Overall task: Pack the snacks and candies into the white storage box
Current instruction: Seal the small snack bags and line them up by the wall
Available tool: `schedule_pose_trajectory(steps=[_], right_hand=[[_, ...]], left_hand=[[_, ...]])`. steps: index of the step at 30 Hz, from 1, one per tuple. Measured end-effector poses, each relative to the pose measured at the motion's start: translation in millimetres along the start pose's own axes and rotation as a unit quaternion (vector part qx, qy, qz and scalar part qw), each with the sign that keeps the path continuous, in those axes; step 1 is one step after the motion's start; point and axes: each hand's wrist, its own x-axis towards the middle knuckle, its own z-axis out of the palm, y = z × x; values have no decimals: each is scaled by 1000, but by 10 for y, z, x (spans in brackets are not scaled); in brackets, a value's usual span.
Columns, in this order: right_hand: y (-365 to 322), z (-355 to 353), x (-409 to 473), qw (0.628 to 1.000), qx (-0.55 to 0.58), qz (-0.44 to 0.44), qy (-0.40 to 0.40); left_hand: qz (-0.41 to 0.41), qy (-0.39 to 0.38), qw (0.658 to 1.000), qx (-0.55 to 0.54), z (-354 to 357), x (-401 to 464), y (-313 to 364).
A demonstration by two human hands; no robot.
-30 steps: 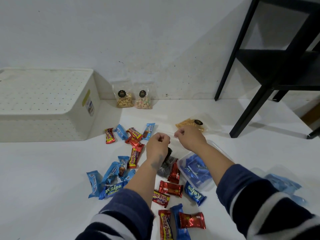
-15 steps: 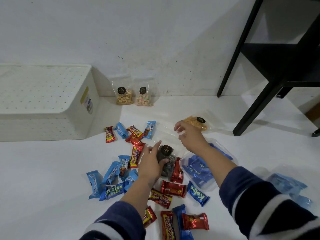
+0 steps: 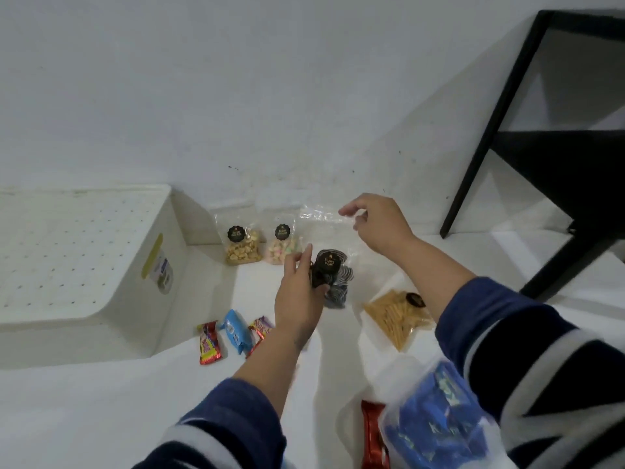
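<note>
1. left hand [image 3: 297, 292] grips the lower body of a clear bag of dark swirled cookies [image 3: 333, 277], lifted off the floor.
2. right hand [image 3: 378, 221] pinches the bag's clear top edge; bag hangs roughly upright between the hands.
3. white storage box [image 3: 84, 258] stands to the left, lid on; left hand is nearer.
4. judgement: transfer runs leftward; lid needs removal first.
</note>
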Motion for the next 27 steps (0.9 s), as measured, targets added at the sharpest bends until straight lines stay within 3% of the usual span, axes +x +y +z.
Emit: schedule_pose_trajectory(steps=[9,16,19,21,23,27], right_hand=[[346,445,802,999,5,28,21],[693,470,593,999,-9,31,12],[875,328,349,996,-31,79,-20],[1019,226,162,990,-46,124,-52],[1160,114,-28,981,-57,175,-68],[1407,-114,-355,962,-107,242,-74]], left_hand=[[-5,-2,999,-32,478,930,-346],[-25,-7,998,-61,530,887,-399],[-19,35,999,29,596,759,-300],[-13,38,999,29,708,624,-195],[25,-17,999,-31,849,467,-68],[70,-149,986,-38,1091,144,205]])
